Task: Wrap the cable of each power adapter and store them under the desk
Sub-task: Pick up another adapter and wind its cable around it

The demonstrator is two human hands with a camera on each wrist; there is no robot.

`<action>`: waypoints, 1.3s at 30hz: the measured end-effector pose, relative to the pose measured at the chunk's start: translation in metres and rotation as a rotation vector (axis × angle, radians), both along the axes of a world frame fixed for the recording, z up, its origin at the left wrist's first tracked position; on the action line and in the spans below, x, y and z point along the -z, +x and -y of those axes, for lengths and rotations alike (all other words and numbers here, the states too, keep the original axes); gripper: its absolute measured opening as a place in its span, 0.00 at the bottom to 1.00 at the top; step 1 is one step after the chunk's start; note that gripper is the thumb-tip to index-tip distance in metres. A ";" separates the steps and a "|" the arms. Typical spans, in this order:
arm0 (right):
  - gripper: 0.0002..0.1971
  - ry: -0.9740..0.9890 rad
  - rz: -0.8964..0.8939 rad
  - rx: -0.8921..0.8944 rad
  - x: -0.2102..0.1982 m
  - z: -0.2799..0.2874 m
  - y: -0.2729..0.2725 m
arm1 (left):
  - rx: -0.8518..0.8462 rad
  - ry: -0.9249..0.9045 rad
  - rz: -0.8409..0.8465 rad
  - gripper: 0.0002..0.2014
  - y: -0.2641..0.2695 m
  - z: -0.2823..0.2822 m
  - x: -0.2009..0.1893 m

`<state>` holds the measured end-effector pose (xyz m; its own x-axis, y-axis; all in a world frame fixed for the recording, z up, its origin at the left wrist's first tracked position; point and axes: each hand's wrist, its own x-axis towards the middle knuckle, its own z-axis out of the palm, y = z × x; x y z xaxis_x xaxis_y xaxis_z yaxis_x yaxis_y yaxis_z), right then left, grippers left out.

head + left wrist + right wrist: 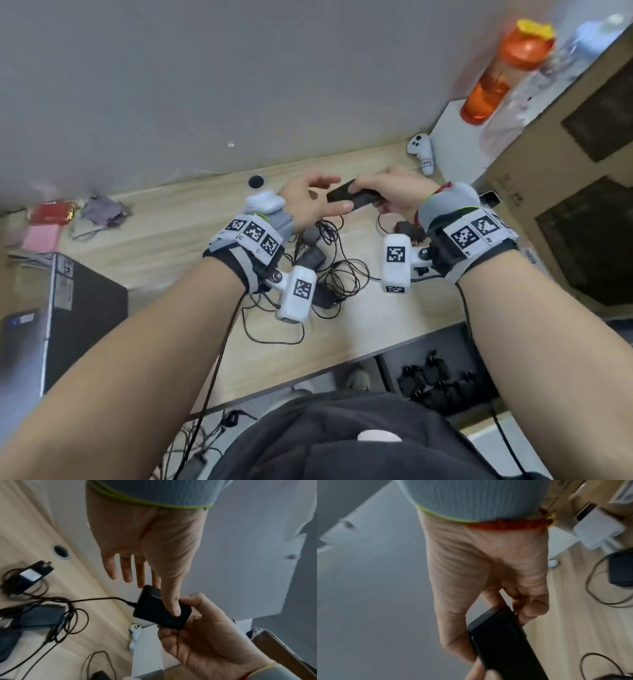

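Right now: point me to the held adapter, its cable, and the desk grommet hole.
held adapter [159, 609]: left wrist view, black top face.
cable [102, 599]: left wrist view, mid-run near the strain relief.
grommet hole [256, 181]: head view, dark centre.

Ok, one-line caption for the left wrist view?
Both hands, left and right, hold one black adapter above tangled cables on the desk.

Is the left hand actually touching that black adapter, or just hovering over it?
Touching. The left wrist view shows the left hand with its thumb pressed on the black adapter, which the right hand grips.
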<state>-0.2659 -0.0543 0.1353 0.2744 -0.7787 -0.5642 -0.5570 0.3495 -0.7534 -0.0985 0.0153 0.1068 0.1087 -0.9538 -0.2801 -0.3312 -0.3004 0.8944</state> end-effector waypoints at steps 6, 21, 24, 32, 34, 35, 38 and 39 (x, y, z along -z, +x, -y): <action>0.18 -0.122 0.267 -0.043 -0.048 0.008 0.009 | 0.001 -0.129 -0.004 0.09 -0.013 0.002 -0.044; 0.13 -0.198 -0.023 -0.539 -0.018 -0.029 0.017 | -0.360 -0.238 -0.342 0.12 -0.020 0.002 -0.136; 0.18 -0.187 -0.003 -0.454 -0.015 -0.023 0.008 | -0.367 -0.223 -0.176 0.13 -0.007 -0.004 -0.128; 0.20 -0.275 -0.377 -0.289 0.016 -0.007 -0.021 | -0.593 -0.174 -0.188 0.13 0.041 -0.015 -0.117; 0.20 -0.270 -0.363 -0.257 0.018 -0.010 -0.016 | -0.555 -0.162 -0.132 0.13 0.042 -0.016 -0.113; 0.20 -0.257 -0.311 -0.222 0.019 -0.009 -0.011 | -0.512 -0.152 -0.058 0.13 0.040 -0.016 -0.108; 0.18 -0.153 -0.044 -0.060 0.014 -0.005 0.000 | -0.371 -0.103 0.093 0.13 0.032 -0.020 -0.086; 0.17 -0.150 0.016 -0.029 0.010 -0.005 0.002 | -0.337 -0.080 0.082 0.13 0.029 -0.022 -0.079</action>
<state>-0.2637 -0.0498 0.1255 0.3063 -0.8454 -0.4377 -0.5531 0.2162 -0.8046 -0.0699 0.0374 0.1857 0.4396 -0.8793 -0.1830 -0.2973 -0.3348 0.8942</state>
